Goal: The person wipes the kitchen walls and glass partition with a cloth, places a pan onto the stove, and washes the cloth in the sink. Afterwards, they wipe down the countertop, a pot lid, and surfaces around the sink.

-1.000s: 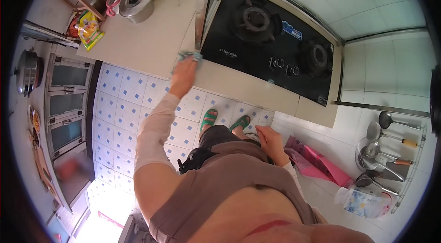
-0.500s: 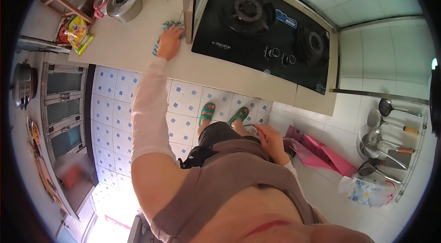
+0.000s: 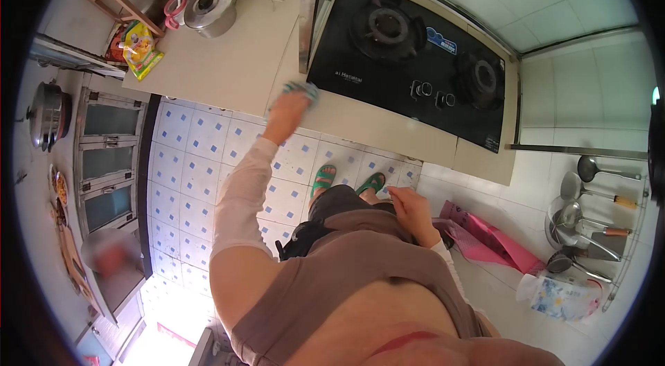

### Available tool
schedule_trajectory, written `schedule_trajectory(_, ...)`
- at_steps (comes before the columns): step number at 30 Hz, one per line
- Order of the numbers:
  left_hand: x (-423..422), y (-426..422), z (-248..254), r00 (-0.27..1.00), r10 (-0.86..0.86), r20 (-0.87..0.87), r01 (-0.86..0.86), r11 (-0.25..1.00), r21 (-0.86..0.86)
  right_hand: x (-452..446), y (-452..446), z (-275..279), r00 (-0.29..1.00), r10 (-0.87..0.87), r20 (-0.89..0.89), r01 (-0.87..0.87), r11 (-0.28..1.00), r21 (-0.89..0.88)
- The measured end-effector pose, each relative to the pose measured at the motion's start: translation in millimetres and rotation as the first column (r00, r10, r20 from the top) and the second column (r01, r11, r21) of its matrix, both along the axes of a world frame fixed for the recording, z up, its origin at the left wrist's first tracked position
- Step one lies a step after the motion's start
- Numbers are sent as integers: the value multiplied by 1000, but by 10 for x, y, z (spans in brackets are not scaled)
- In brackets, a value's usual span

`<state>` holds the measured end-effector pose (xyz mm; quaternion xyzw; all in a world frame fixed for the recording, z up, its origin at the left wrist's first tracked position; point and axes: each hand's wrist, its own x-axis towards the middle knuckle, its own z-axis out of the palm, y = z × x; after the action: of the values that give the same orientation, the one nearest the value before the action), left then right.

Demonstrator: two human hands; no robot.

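Though view blurs, cloth (image 3: 308, 92) seems beneath left grip (image 3: 288, 112).

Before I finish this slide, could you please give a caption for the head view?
Left hand with a cloth at the front edge of the countertop, beside a black two-burner stove.

Cloth (image 3: 309, 92): blue-green w/ whitish bits (stripes, poss., but it's blurred), bunched & partly covered, approx. upper ctr., slightly L of the frame's midline. It's on the beige countertop (image 3: 228, 65), which runs from upper L toward R.
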<state>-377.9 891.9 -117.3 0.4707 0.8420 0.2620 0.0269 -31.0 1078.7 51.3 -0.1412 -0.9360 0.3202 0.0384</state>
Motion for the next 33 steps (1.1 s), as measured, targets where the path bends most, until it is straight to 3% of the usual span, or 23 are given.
schedule_trajectory(3, -302, 28, 84, 952, 247, -179, -200, 948, 247, -13, -24, 47, 1000, 9, -6, -9, 1000, 0)
schedule_trajectory(9, -307, 175, 62, 898, 322, -300, -280, 944, 176, 38, -43, -71, 995, 42, 94, -40, 999, -24)
schedule_trajectory(16, -454, -106, -17, 995, 78, -58, -72, 993, 93, -203, -94, 0, 990, 136, 32, -134, 988, -73)
schedule_trajectory(19, -304, -130, 110, 951, 181, -252, -148, 978, 146, -234, -113, 73, 994, 109, 21, -107, 991, -77)
schedule_trajectory(25, -355, 39, 308, 950, 149, -273, -140, 989, 51, -82, -65, -72, 986, 109, 125, -107, 994, -19)
schedule_trajectory(28, -448, -11, 212, 913, 286, -290, -305, 952, -22, -118, -40, -23, 989, 123, 85, -118, 991, -63)
schedule_trajectory(31, -603, -4, 226, 846, 423, -325, -445, 896, 10, -158, -44, 87, 995, 69, 67, -64, 995, -82)
schedule_trajectory(33, -451, -44, 143, 883, 384, -270, -397, 918, 9, -36, 16, -23, 996, 49, 81, -47, 999, -28)
